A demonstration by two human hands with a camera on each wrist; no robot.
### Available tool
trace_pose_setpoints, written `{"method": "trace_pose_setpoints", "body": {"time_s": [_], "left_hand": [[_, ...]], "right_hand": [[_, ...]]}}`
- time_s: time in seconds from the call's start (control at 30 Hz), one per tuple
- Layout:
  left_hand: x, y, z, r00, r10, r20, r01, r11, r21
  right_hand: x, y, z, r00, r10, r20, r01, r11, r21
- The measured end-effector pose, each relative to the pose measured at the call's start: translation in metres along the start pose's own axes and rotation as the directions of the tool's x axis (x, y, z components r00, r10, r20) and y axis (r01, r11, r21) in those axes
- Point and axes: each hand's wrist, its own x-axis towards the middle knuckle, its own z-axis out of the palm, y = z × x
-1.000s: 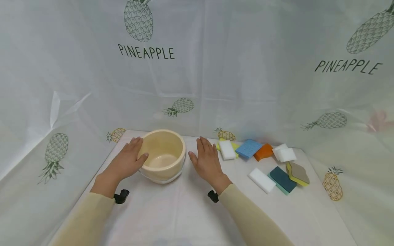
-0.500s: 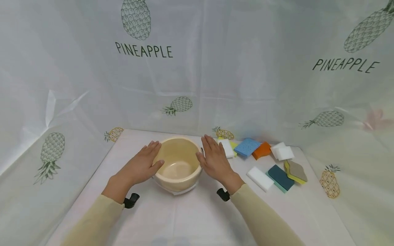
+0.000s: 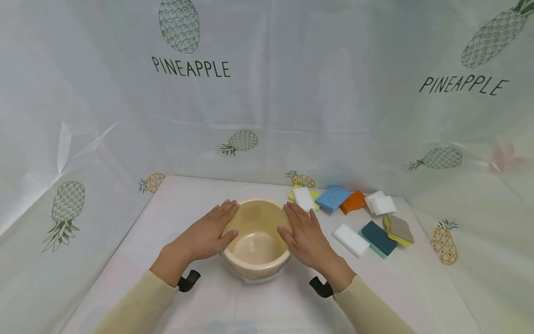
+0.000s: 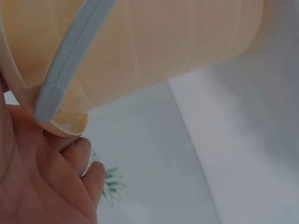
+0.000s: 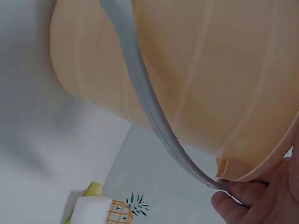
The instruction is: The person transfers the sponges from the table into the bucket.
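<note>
We have the round cream plastic bucket (image 3: 256, 239), with its curved grey handle (image 5: 152, 107), upright between our left hand (image 3: 204, 235) and right hand (image 3: 308, 240) near the middle of the white-covered tabletop (image 3: 233, 308). Each grip is wide, fingers mostly straight, touching the bucket's rim (image 3: 256, 267). To its right we see a flat blue sponge (image 3: 333, 198) and a dark-green rectangular sponge (image 3: 378, 238).

There is one cream bucket (image 3: 256, 269) with one grey handle (image 4: 74, 60), and from its one o'clock round to three the worktop (image 3: 267, 308) carries four white blocks (image 3: 351, 240), one yellow sponge (image 5: 96, 188), one blue sponge (image 3: 333, 198), one orange sponge (image 3: 352, 202), one green sponge (image 3: 378, 237) and one yellow-and-brown sponge (image 3: 399, 229).
</note>
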Motion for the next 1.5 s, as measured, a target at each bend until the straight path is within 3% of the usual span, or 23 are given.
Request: {"method": "trace_pose_setpoints", "body": {"time_s": [0.2,0.5,0.77,1.0,1.27,1.5], "left_hand": [[0.005,0.018,0.009,0.998,0.055,0.005,-0.055,0.998,-0.008],[0.009,0.04,0.026,0.998,0.05,-0.042,-0.051,0.998,-0.021],[0.002,0.047,0.028,0.995,-0.001,-0.098,0.003,1.0,0.019],[-0.012,0.049,0.029,0.99,-0.022,-0.141,0.043,0.989,0.145],[-0.017,0.052,0.029,0.986,-0.04,-0.163,0.063,0.988,0.14],[-0.016,0.049,0.029,0.985,-0.012,-0.17,0.038,0.988,0.15]], "right_hand": [[-0.028,0.002,-0.007,0.999,0.049,0.01,-0.05,0.998,0.039],[-0.053,0.001,-0.013,0.996,0.086,-0.033,-0.086,0.996,0.013],[-0.057,0.001,-0.011,0.993,0.064,-0.1,-0.066,0.998,-0.018],[-0.058,0.002,-0.011,0.992,0.058,-0.109,-0.06,0.998,-0.015],[-0.056,0.002,-0.011,0.994,0.039,-0.106,-0.042,0.999,-0.028],[-0.056,0.003,-0.012,0.993,0.033,-0.111,-0.037,0.999,-0.038]]}}
